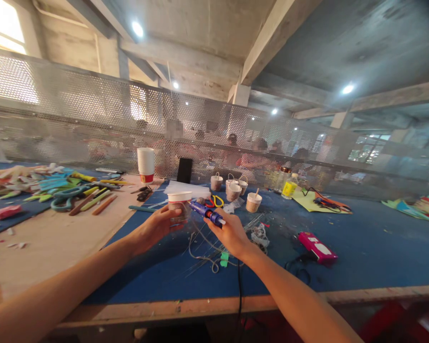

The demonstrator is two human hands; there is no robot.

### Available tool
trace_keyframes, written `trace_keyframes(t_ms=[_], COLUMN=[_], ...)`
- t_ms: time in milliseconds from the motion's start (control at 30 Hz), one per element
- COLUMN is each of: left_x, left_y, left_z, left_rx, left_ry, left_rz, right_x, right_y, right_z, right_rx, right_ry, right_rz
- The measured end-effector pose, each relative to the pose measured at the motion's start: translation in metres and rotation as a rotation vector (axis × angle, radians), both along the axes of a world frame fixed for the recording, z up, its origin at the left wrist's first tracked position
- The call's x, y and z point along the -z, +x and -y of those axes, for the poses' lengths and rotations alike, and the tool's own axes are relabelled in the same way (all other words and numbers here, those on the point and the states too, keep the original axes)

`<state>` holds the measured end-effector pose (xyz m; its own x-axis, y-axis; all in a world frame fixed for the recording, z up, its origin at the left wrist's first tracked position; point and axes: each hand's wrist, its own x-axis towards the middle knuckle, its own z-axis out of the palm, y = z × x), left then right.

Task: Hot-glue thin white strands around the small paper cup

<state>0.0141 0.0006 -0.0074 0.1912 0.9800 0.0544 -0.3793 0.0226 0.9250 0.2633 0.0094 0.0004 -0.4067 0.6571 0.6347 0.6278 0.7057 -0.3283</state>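
Note:
My left hand [165, 222] is closed around a paper cup [179, 196] with a white rim and a brownish, partly wrapped side. In my right hand [231, 230] is a blue glue gun [204, 210], its tip pointing left and close to the cup's side; whether it touches I cannot tell. A black cord runs down from the gun over the table's front edge. Below the hands lies a loop of grey cord [214, 264], with thin clear strands and a small green scrap [224, 259] about it. Yellow and red scissors [217, 201] lie just behind the gun.
Several wrapped cups [233, 192] stand at the back, one with a stick [253, 202]. A stack of white cups [146, 163], a black phone [185, 170], a yellow-labelled bottle [289, 186], and a magenta box [317, 248] surround the work area. Felt pieces and tools [68, 199] lie left. A perforated screen [207, 128] closes the back.

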Motion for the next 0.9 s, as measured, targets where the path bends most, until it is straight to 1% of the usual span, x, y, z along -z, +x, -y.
trace_keyframes(t_ms=[200,433,633,900], left_x=[0.0016,-0.0008,0.0018,-0.0032], left_y=[-0.0014,0.0003,-0.0028,-0.0002], left_z=[-0.0022,0.0001,-0.0024,0.0009], left_rx=[0.017,0.014,0.035,0.037], left_ry=[-0.001,-0.013,-0.018,-0.026], left_rz=[0.009,0.008,0.020,0.044], right_x=[0.0013,0.0005,0.0026,0.0004], right_y=[0.0007,0.0013,0.0020,0.0026], right_z=[-0.0017,-0.0011,-0.0039,-0.0017], right_rx=[0.011,0.011,0.009,0.017], right_ry=[-0.008,-0.009,-0.015,-0.035], right_rz=[0.003,0.005,-0.013,-0.020])
